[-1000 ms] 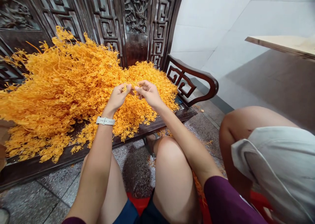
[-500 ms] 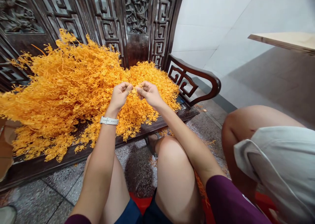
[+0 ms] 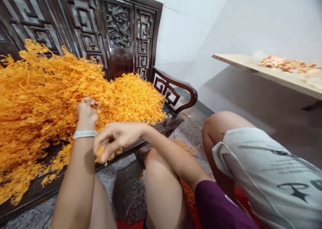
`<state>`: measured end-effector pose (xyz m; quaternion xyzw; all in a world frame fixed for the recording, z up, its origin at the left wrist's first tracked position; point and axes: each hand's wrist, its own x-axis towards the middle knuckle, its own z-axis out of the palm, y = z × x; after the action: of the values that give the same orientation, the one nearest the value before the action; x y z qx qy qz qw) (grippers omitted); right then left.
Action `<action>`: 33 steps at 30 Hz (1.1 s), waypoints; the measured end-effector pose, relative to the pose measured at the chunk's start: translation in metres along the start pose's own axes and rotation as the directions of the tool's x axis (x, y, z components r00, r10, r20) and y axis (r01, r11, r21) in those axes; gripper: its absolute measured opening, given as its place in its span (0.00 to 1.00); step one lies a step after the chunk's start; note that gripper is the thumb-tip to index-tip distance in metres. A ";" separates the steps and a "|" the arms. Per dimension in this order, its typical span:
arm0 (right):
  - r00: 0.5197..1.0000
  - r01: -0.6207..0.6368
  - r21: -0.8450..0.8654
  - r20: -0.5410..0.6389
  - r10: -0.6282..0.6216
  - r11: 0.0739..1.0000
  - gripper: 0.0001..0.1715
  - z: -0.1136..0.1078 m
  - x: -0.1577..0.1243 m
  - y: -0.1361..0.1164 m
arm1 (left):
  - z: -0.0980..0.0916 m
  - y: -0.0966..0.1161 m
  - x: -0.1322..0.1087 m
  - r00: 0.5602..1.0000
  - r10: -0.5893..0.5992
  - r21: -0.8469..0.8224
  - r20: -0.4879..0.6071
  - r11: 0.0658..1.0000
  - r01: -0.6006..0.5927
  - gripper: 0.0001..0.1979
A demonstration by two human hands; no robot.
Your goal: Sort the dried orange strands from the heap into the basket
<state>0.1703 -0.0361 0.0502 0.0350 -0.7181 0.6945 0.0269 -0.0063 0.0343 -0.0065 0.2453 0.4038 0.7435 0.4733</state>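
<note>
A heap of orange, artificial-looking flower sprigs [image 3: 50, 88] with thin stems covers the bench seat. My left hand [image 3: 87, 112], with a pale watch band at the wrist, is at the front of the heap, its fingers curled round orange stems; the fingertips are partly lost among the sprigs. Closer to me, my right hand [image 3: 118, 140] is slightly blurred and bent downward beside the left wrist. Its thumb and fingers are curled together, with a bit of orange sprig showing between them. A lower, denser mound of small orange pieces [image 3: 138, 99] lies to the right of the heap.
The dark carved bench [image 3: 120, 62] has an openwork armrest [image 3: 188, 96] at its right end. A wooden board [image 3: 233, 59] bearing red-and-cream items [image 3: 286, 64] juts in at upper right. Another person's knee [image 3: 221, 121] and pale shorts [image 3: 264, 162] are close on my right. Orange scraps lie on the floor.
My hands were together over the right mound; they have separated. The left went left to the big heap, the right came down and left toward me. The view has turned right, showing more board.
</note>
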 end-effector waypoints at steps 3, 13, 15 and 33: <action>0.997 0.034 -0.033 0.073 -0.032 0.999 0.19 0.016 0.006 -0.013 | -0.020 0.003 0.014 0.991 0.109 0.096 0.082 0.989 -0.116 0.18; 0.070 0.640 0.316 -0.932 0.356 0.700 0.09 -0.062 -0.039 0.002 | 0.003 0.008 -0.020 0.983 0.036 0.014 0.178 0.999 -0.039 0.16; 0.030 0.651 0.320 -0.917 0.399 0.688 0.09 -0.065 -0.043 0.008 | 0.004 0.009 -0.020 0.979 0.053 0.033 0.197 0.998 -0.061 0.15; 0.151 0.445 0.228 -0.972 0.178 0.866 0.08 -0.058 -0.037 0.011 | 0.026 -0.008 -0.027 0.901 0.311 0.233 0.303 0.892 -0.387 0.06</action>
<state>0.2054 0.0227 0.0380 -0.3494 -0.3280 0.6931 0.5385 0.0289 0.0210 0.0016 0.4748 0.3916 0.7118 0.3385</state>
